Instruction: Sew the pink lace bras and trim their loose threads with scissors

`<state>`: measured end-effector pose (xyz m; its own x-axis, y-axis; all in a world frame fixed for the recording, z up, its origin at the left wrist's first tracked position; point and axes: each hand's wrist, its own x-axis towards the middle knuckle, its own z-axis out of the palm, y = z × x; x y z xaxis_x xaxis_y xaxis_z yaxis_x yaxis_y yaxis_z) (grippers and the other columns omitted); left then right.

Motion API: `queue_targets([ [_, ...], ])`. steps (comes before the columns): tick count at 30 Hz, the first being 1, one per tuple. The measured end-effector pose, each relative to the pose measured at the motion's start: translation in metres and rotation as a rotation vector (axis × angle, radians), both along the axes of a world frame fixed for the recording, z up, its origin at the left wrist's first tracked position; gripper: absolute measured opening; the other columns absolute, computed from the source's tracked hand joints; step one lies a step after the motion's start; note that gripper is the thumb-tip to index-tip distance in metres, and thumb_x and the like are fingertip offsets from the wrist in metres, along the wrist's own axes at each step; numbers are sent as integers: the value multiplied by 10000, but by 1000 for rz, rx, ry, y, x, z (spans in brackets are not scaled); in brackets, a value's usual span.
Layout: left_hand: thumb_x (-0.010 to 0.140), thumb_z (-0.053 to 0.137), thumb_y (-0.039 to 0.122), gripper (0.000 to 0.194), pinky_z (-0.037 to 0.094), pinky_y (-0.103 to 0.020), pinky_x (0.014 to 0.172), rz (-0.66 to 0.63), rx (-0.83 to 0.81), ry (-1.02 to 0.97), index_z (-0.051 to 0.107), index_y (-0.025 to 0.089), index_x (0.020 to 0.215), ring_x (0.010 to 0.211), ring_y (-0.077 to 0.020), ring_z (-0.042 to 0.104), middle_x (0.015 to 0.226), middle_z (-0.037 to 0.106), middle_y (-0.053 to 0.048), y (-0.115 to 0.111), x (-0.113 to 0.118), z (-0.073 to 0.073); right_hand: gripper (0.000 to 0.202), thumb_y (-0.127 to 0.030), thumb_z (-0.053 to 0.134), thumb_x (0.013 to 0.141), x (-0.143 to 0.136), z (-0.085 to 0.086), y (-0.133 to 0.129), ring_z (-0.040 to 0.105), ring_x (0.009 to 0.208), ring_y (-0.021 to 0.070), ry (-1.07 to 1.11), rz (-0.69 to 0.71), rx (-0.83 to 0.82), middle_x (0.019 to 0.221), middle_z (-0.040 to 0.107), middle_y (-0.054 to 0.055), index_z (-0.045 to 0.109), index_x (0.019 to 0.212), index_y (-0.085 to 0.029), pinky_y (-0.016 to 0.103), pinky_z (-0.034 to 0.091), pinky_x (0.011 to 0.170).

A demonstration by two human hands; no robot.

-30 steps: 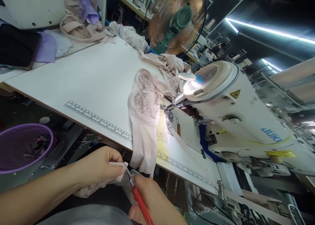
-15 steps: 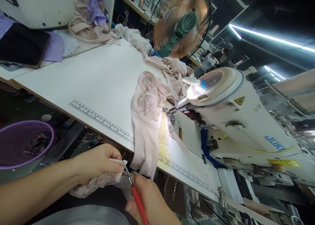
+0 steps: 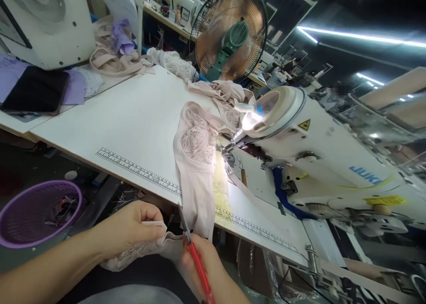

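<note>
My left hand (image 3: 143, 226) pinches the edge of a pale lace garment (image 3: 123, 256) below the table's front edge. Red-handled scissors (image 3: 199, 268) are in my right hand (image 3: 208, 262), their blades pointing up and left, a little apart from the left hand. Some of the pale fabric also runs down beside the right hand. On the white table, a beige lace bra piece (image 3: 196, 162) lies with its side at the needle area of the sewing machine (image 3: 319, 153) and its lower end hanging over the edge.
A purple basket (image 3: 43, 211) with scraps stands low at the left. A black phone (image 3: 36, 91) lies on purple paper at the table's far left. More beige garments (image 3: 226, 91) are heaped behind the bra piece, near a fan (image 3: 229, 33). Printed rulers line the front edge.
The scissors have moved away from the fabric edge at my left hand, to the right. The whole view has shifted slightly, with the basket and phone now lower and farther right.
</note>
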<state>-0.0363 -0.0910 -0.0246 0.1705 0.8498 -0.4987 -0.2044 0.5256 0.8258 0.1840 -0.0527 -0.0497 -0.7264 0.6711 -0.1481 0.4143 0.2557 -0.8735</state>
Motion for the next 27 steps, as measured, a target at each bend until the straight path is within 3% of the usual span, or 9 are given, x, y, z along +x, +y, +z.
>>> queue_targets([
  [3,650,714,350,239,285,-224,511,4,52,20,595,154,581,499,-87,377,523,492,46,-3,-5,4,513,-702,364,843,-2,16,9,299,530,115,18,9,8,609,336,-34,309,668,-222,269,245,477],
  [9,623,725,388,278,257,-233,497,-43,60,73,591,150,572,489,-88,356,512,482,37,-7,-10,19,609,-779,460,745,-1,37,25,281,502,98,-106,194,181,568,339,-54,294,604,-210,243,220,463],
  [15,613,682,362,241,240,-238,483,-98,31,179,554,167,556,471,-86,327,495,452,51,-6,-3,33,611,-780,486,742,8,38,28,281,495,101,-176,222,302,564,366,-51,302,603,-214,245,224,464],
  [20,646,667,387,258,295,-252,522,-147,26,268,569,155,587,520,-114,406,544,505,18,-5,-1,34,595,-758,517,748,14,37,24,294,480,106,-196,182,349,548,373,-48,304,603,-221,241,218,453],
  [27,640,678,413,279,275,-251,516,-146,42,277,590,152,599,515,-112,379,532,484,21,-3,-1,33,582,-746,500,778,15,36,23,323,476,112,-209,176,382,539,422,-34,328,594,-221,251,230,448],
])
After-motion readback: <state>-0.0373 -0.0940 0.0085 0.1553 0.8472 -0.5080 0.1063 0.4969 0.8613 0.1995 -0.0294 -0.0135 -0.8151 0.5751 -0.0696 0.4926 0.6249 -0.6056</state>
